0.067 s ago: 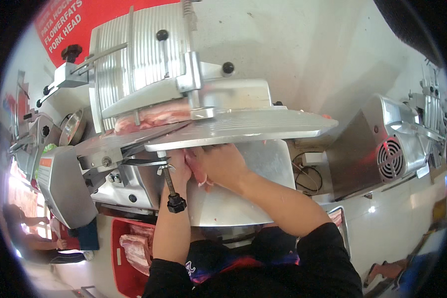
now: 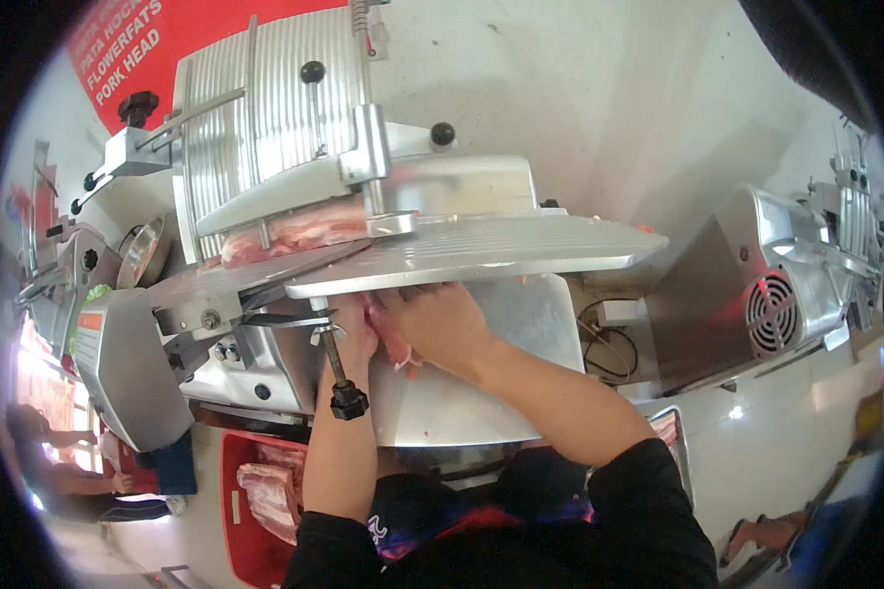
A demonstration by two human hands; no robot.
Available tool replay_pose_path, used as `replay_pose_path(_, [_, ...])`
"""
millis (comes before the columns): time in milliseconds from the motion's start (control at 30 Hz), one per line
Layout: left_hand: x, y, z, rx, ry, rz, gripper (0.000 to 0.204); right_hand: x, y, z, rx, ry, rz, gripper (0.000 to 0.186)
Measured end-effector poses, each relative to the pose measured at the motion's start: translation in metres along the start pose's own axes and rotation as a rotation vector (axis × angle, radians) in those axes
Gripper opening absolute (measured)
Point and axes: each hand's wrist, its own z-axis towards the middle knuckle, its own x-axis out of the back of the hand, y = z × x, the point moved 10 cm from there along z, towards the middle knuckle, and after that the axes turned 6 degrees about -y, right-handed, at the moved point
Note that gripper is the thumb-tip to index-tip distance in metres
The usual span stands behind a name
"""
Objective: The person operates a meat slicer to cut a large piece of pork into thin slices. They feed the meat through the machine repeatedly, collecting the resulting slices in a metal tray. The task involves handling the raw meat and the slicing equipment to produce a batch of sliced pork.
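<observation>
Both my hands are under the slanted metal plate of a meat slicer (image 2: 481,247). My left hand (image 2: 355,337) is partly behind the threaded rod and black knob (image 2: 348,398); its fingers are hidden. Beside it, my right hand (image 2: 432,326) closes round sliced raw meat (image 2: 393,342), whose pink ends hang below the fingers. Its fingertips are covered by the plate edge. Above, a slab of pork belly (image 2: 300,231) lies against the ribbed carriage (image 2: 270,108), at the blade side.
Below my left arm stands a red crate (image 2: 234,510) with pork slabs (image 2: 270,491). A metal tray (image 2: 686,452) with meat is by my right elbow. Another slicer (image 2: 786,265) stands at right, with cables (image 2: 609,353) nearby. A person (image 2: 59,461) is at far left.
The ribbed carriage and the pork belly slab have shifted slightly to the left. My hands stay in nearly the same place under the plate.
</observation>
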Motion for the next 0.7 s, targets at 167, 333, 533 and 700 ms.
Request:
replay_pose_path(167, [-0.045,0.014,-0.021,-0.022,-0.029,0.21,0.028,0.004,0.002,-0.007,0.028,-0.022,-0.007,0.037])
replay_pose_path(333, [0.052,-0.02,0.039,-0.169,-0.09,0.13,0.035,0.001,-0.003,-0.014,0.048,-0.118,-0.116,0.029])
replay_pose_path(533, [0.079,-0.027,0.05,-0.249,-0.084,0.077,0.039,-0.003,-0.006,-0.019,-0.016,-0.349,-0.07,0.032])
replay_pose_path(700, [0.062,-0.004,0.035,-0.412,0.047,0.761,0.038,0.019,0.007,-0.016,-0.062,0.107,0.005,0.048])
